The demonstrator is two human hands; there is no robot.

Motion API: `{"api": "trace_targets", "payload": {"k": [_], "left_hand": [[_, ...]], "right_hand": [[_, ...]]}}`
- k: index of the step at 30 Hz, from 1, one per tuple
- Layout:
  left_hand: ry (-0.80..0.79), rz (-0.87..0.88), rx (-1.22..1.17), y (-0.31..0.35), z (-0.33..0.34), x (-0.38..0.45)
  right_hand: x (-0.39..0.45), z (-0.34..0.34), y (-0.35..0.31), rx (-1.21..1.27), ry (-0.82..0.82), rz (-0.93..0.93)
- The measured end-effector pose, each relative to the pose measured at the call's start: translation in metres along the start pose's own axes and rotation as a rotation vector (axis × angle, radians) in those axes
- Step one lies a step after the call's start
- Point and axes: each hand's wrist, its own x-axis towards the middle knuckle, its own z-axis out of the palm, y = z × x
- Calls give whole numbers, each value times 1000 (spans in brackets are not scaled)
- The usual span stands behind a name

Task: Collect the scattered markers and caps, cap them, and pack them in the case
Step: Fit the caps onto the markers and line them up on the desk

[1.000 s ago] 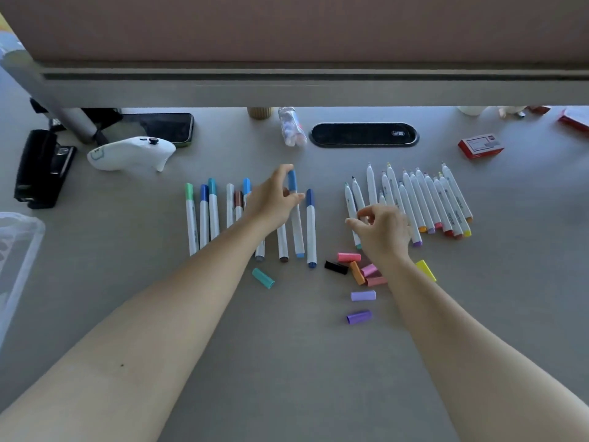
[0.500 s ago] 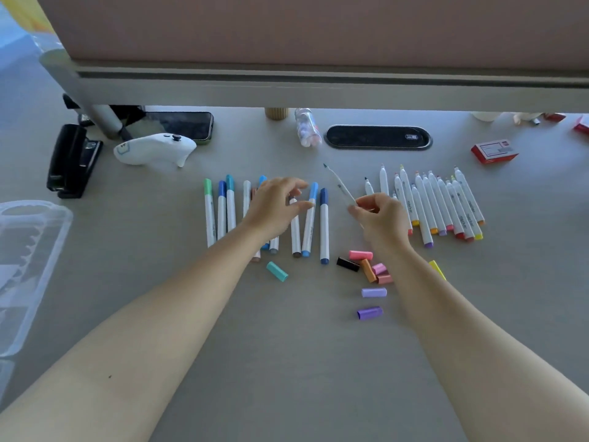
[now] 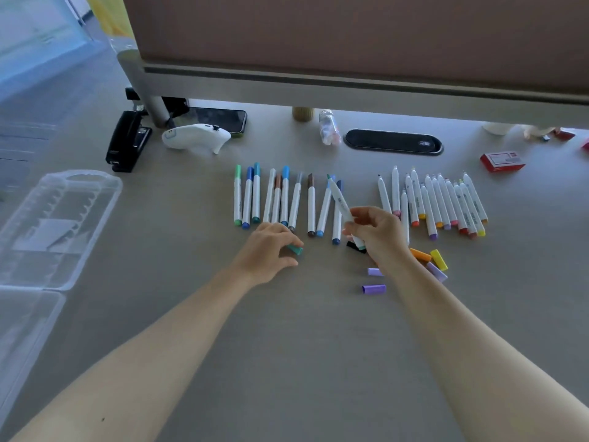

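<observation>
Soft, fairly dim daylight comes from the upper left, where a pale blue, washed-out glow fills the corner. The counter [image 3: 302, 346] is evenly lit, with faint shadows beside the hands and a darker band beneath the partition [image 3: 350, 36]. Wide-angle distortion bows the edges. The clear case [image 3: 60, 228] at left looks hazy, and fine detail is soft throughout.

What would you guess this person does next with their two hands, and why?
Probably lift the teal cap that the left hand pinches and press it onto the uncapped white marker held by the right hand; its green tip is bare.
</observation>
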Motion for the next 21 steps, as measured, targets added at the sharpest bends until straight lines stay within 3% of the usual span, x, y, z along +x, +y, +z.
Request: {"api": "trace_targets", "payload": {"k": [8, 14, 18, 21], "left_hand": [[139, 27, 66, 8, 7, 3], [215, -72, -507, 48, -16, 16], [113, -89, -745, 69, -23, 24], [42, -91, -780, 80, -24, 25]], "right_hand": [[-8, -11, 8, -76, 19, -13], [-13, -31, 1, -158, 60, -76], [-18, -45, -1, -267, 76, -147], [-20, -57, 3, -344, 86, -175]]}}
